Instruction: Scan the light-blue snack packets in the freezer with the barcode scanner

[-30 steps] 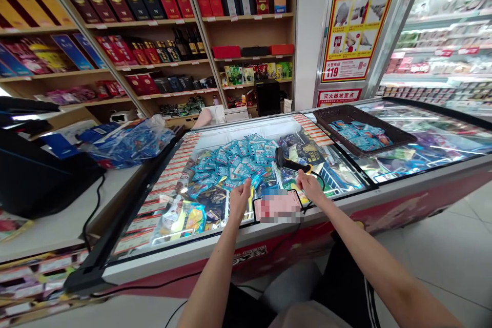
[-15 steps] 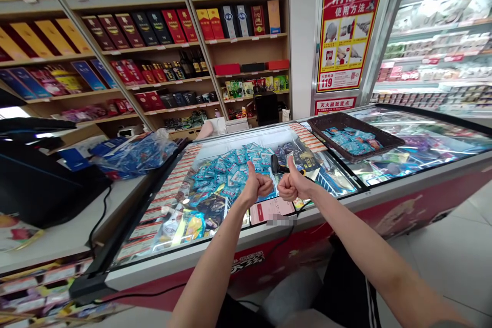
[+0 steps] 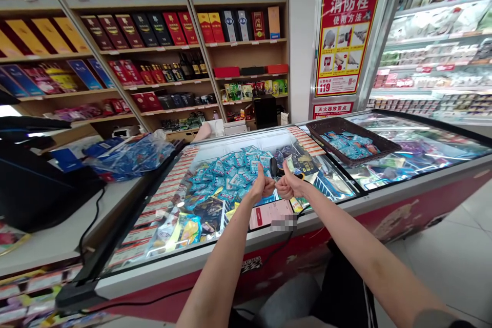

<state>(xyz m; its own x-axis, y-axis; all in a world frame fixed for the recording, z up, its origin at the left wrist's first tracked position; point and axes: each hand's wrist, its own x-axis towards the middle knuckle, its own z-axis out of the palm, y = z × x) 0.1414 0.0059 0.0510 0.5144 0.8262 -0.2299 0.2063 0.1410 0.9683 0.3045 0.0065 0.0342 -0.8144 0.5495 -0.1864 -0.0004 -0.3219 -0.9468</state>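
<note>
A: What do the hands do at the centre of the frame?

B: The left hand (image 3: 263, 187) and the right hand (image 3: 287, 186) are both curled into fists with thumbs up, holding nothing.

A: And under them?

B: A phone (image 3: 271, 213) lies flat on the freezer lid (image 3: 338, 192); a scanner (image 3: 274, 166), I think, rests just behind, kept within reach.

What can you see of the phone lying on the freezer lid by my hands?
The phone lies flat, face up, on the glass lid of the chest freezer, near its front edge. Its screen is lit, pinkish white with a red band at the left end; the lower right corner is blurred. Neither hand touches it: both fists hover above it, thumbs up.
</note>
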